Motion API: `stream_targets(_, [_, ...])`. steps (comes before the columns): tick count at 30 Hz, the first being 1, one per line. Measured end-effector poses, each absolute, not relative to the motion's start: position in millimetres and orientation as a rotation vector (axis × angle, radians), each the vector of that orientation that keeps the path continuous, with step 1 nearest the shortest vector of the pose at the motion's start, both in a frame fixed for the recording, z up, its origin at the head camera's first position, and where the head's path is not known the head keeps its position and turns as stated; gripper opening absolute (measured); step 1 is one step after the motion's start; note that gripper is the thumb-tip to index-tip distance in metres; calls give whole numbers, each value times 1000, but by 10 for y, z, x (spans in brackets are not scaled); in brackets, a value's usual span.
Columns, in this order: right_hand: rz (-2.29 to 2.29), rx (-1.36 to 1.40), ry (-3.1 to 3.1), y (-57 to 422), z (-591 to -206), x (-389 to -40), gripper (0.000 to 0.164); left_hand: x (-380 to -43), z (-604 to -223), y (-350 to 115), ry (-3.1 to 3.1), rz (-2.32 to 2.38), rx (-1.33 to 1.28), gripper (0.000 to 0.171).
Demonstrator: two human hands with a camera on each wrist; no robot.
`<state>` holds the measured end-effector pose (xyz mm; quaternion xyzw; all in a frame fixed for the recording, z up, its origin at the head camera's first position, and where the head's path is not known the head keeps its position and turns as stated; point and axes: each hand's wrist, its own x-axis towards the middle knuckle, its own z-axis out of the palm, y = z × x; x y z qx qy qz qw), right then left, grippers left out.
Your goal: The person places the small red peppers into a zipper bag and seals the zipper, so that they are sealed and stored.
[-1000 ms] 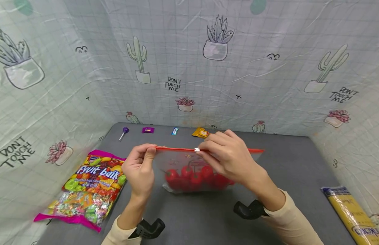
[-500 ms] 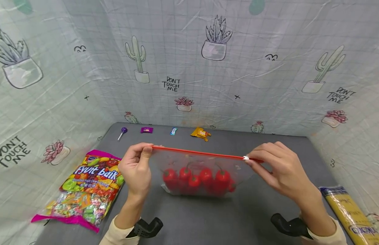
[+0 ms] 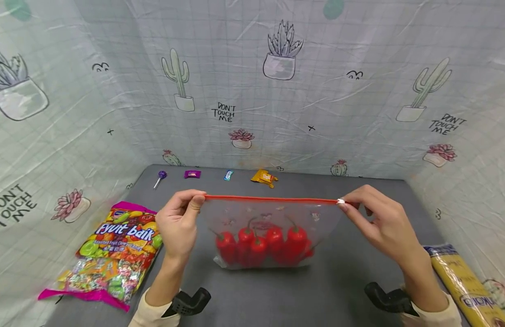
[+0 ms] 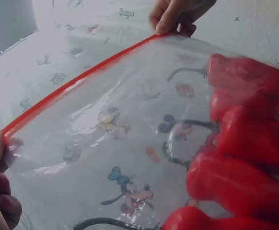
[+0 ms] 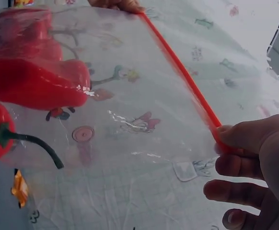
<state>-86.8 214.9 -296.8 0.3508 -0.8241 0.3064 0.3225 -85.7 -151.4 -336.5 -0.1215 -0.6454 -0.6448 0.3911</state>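
Note:
A clear zip bag (image 3: pixel 236 213) with a red zip strip (image 3: pixel 272 199) is stretched between my hands. Cartoon figures are printed on it, and several red peppers (image 3: pixel 258 245) with dark green stems lie in its lower part. My left hand (image 3: pixel 179 227) pinches the left end of the strip between thumb and forefinger. At the other end, thumb and forefinger of my right hand (image 3: pixel 383 222) pinch the strip by the small white slider (image 3: pixel 340 201). The strip runs straight and looks pressed together along its visible length. In the right wrist view the slider is hidden.
A large bag of fruit chews (image 3: pixel 117 245) lies at the left. Along the back stand out a purple lollipop (image 3: pixel 160 177), a purple wrapped candy (image 3: pixel 193 174), a small blue one (image 3: pixel 228 175) and an orange packet (image 3: pixel 264 178). A yellow packet (image 3: pixel 464 281) lies at the right.
My right hand has slid rightward with the white slider, from mid-strip to the right end, then risen slightly so the strip is level. My left hand has kept its pinch on the left corner.

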Motion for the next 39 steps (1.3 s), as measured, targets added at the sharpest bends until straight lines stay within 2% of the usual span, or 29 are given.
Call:
stream_targets(8, [855,892,-2120,2162,-3019,-914,11,-830,-3332,-1485,-1630,-1685,-416,7])
stream_targets(15, [1017,808,-2169,2162,-2977,-991,28,-937,-3322,-1445,-1589,-1727,-602,9])
stream_targets(20, [1106,746,-2177,2194,-2998,-1174,29,-1171,-3317,-1412,-1621,-1799,-626,10])
stream_targets(24, [1075,763,-2207,2251,-3056,-1199,28,-1181,-3304,-1424,-1706,-1812,-632,11])
stream_targets(30, [1049,1019,-2484,2461,-3202,-1092,25,-927,-3415,-1648,-2078,-1666,-731,11])
stream_targets(34, [1219,1353,-2682,2581,-3384,-1004,17,-777,-3640,-1848,-2473,-1537,-873,10])
stream_targets(39, [1360,1623,-2888,2528,-3709,-966,9,-677,-3979,-1947,-2929,-1429,-1059,13])
